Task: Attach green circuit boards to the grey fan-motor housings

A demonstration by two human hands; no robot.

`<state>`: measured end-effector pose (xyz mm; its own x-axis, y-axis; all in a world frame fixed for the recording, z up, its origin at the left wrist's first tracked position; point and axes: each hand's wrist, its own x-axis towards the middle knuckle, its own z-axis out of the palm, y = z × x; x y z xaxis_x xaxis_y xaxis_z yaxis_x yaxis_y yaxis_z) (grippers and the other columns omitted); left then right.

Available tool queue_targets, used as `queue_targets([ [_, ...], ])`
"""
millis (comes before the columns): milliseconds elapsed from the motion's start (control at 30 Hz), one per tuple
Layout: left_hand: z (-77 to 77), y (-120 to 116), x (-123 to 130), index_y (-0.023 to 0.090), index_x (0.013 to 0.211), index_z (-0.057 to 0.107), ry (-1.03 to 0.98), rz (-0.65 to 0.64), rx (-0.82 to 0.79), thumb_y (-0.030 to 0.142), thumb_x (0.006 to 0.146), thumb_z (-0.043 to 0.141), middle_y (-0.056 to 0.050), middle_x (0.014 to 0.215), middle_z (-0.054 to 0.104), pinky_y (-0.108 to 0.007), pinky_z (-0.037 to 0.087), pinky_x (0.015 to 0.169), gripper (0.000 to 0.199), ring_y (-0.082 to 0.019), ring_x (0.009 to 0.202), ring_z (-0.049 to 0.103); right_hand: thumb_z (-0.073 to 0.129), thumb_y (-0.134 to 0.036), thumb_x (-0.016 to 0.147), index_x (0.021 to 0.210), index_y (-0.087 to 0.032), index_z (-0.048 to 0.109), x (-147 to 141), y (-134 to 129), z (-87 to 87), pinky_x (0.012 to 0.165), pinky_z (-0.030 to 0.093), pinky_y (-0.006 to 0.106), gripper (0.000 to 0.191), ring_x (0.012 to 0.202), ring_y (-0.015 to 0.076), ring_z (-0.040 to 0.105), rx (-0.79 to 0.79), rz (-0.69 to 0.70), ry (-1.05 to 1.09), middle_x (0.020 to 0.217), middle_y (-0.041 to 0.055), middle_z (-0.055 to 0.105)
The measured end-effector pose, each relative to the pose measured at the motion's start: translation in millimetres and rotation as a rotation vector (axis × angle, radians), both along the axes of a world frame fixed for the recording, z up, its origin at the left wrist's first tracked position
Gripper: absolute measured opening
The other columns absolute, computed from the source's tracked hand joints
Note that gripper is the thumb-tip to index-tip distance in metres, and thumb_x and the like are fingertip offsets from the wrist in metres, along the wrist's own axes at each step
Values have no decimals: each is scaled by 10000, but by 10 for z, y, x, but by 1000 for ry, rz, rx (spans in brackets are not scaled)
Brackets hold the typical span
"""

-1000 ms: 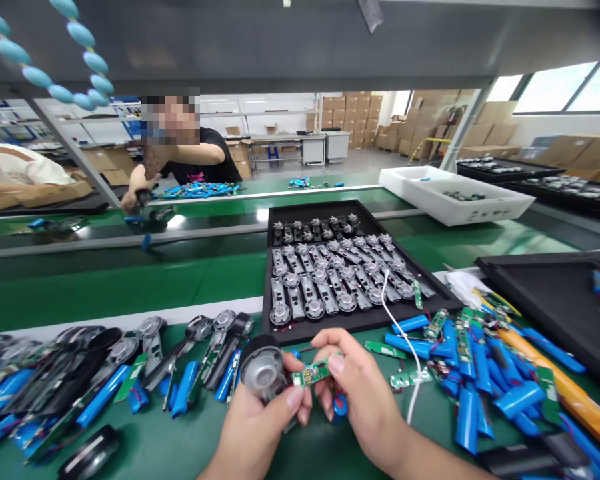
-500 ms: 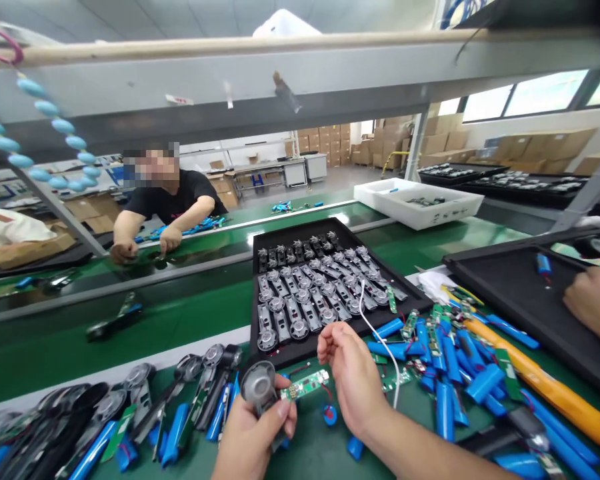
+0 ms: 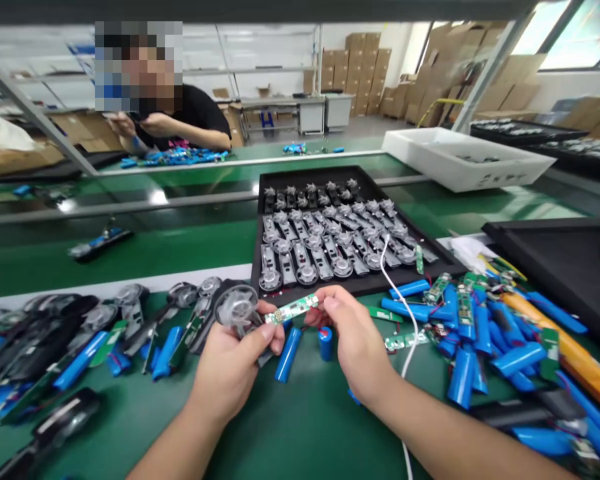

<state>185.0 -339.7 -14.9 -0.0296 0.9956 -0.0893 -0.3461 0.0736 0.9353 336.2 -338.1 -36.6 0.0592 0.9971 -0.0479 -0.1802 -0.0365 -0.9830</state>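
Circuit board [image 3: 296, 309] held above bench [image 3: 290, 433], short of far edge. Left hand [image 3: 235, 353] pinches board's left end, also grips fan unit [image 3: 237, 309]. Right hand's [image 3: 353, 333] thumb and forefinger pinch right end. Two blue cells [image 3: 289, 355] just below. Black tray [image 3: 300, 179] at bench's far edge.

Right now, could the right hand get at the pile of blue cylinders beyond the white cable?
Probably yes: several blue cylinders lie uncovered, and the thin white cable between seems unlikely to block. First, though, the right hand would have to leave the green circuit board it seems to pinch.
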Motion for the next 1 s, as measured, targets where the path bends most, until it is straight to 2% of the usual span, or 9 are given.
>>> queue_targets([
  [167, -31, 25, -39, 192, 810, 692, 37, -51, -18, 158, 701, 800, 15, 584, 685, -227, 497, 530, 157, -132, 538, 595, 412, -417, 910, 870, -202, 594, 32, 23, 48, 705, 446, 349, 284, 763, 216, 577, -40, -73, 22, 784, 27, 625],
  [233, -45, 21, -48, 206, 822, 697, 51, -50, -32, 157, 714, 791, 19, 605, 697, -227, 507, 530, 151, -133, 549, 605, 436, -331, 876, 892, -204, 594, 119, 42, 119, 689, 439, 326, 204, 774, 202, 569, -3, -136, -86, 820, 22, 618],
  [300, -58, 16, -57, 213, 830, 699, 61, -53, -43, 161, 721, 791, 19, 629, 710, -226, 515, 527, 152, -135, 555, 613, 457, -213, 821, 905, -214, 586, 242, 54, 227, 653, 409, 299, 155, 733, 179, 549, 81, -158, -331, 799, -4, 593],
  [367, -70, 10, -67, 217, 835, 701, 77, -71, -60, 166, 725, 795, 20, 631, 713, -228, 526, 530, 153, -139, 564, 623, 448, -131, 782, 843, -221, 570, 363, 53, 352, 593, 349, 289, 163, 639, 162, 503, 125, -69, -659, 689, -31, 540],
  [467, -83, -2, -83, 222, 839, 705, 103, -81, -74, 169, 735, 791, 28, 630, 709, -227, 540, 536, 145, -142, 578, 632, 433, -115, 801, 756, -215, 543, 476, 31, 506, 549, 260, 306, 156, 577, 166, 458, 9, 220, -1089, 605, -21, 518],
  [567, -78, -20, -86, 228, 835, 705, 119, -80, -63, 161, 733, 789, 38, 639, 700, -225, 540, 522, 148, -138, 574, 626, 425, -144, 838, 787, -215, 532, 516, 2, 575, 573, 275, 315, 138, 599, 181, 486, -54, 423, -1306, 639, -1, 565],
  [800, -60, -34, -76, 234, 836, 708, 134, -75, -70, 144, 723, 788, 32, 667, 700, -237, 554, 521, 166, -143, 585, 628, 476, -154, 824, 700, -224, 440, 550, -40, 656, 528, 273, 286, 147, 567, 143, 481, -45, 579, -1266, 611, -41, 554],
  [900, -62, -26, -81, 235, 824, 706, 156, -73, -68, 134, 715, 787, 35, 655, 695, -230, 552, 525, 169, -140, 584, 626, 468, -160, 860, 744, -232, 529, 568, -18, 672, 476, 261, 273, 150, 544, 128, 481, -43, 619, -1153, 610, -54, 572],
  [1000, -48, -21, -70, 236, 822, 705, 168, -83, -73, 144, 704, 792, 38, 635, 697, -230, 549, 516, 173, -147, 582, 630, 456, -185, 902, 934, -245, 643, 603, 54, 627, 443, 320, 228, 198, 523, 117, 527, -156, 728, -942, 599, -64, 629],
])
